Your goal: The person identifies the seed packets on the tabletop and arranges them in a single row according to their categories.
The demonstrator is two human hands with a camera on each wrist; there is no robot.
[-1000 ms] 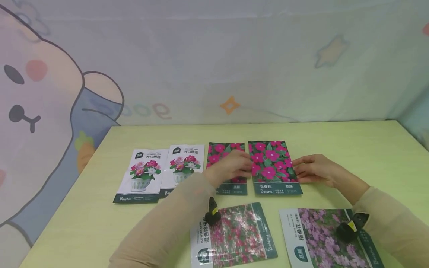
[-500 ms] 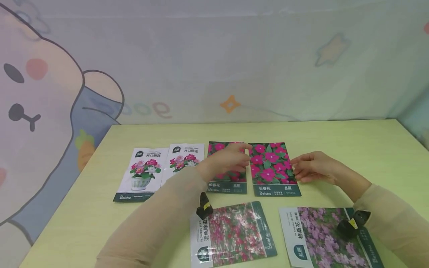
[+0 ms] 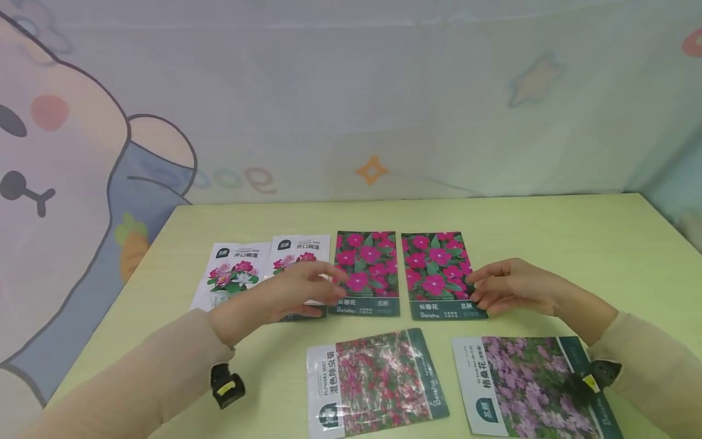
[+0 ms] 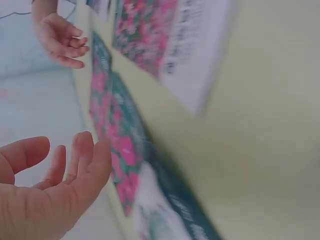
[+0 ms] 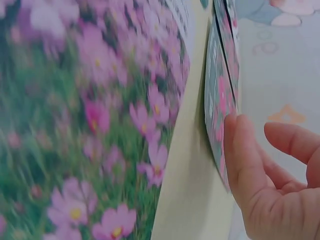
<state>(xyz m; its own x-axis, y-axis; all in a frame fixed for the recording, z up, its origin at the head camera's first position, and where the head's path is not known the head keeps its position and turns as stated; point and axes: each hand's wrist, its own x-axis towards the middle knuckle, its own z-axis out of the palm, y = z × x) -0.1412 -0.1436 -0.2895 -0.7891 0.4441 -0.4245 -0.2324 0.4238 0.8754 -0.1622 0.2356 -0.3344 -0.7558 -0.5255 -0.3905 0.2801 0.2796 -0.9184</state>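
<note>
Two seed packets with magenta flowers, a left one (image 3: 370, 262) and a right one (image 3: 437, 262), lie side by side with a narrow gap between them. My right hand (image 3: 523, 288) has its fingertips at the right edge of the right packet. In the right wrist view, the thumb and fingers of that hand (image 5: 275, 195) stand apart with nothing between them. My left hand (image 3: 290, 292) hovers over the second white seed packet (image 3: 301, 245), partly hiding it, and its fingertips reach the left magenta packet's edge. Those fingers are loosely bent and hold nothing.
Another white seed packet (image 3: 236, 268) lies at the far left of the row. Nearer me lie a red-flowered packet (image 3: 378, 384) and a purple-flowered packet (image 3: 532, 378), both turned sideways. A printed cloth (image 3: 439, 122) hangs behind the pale yellow table (image 3: 576, 231).
My left hand has moved left, off the magenta packets and over the white one. My right hand stays by the right magenta packet, which has shifted slightly left and nearer me.
</note>
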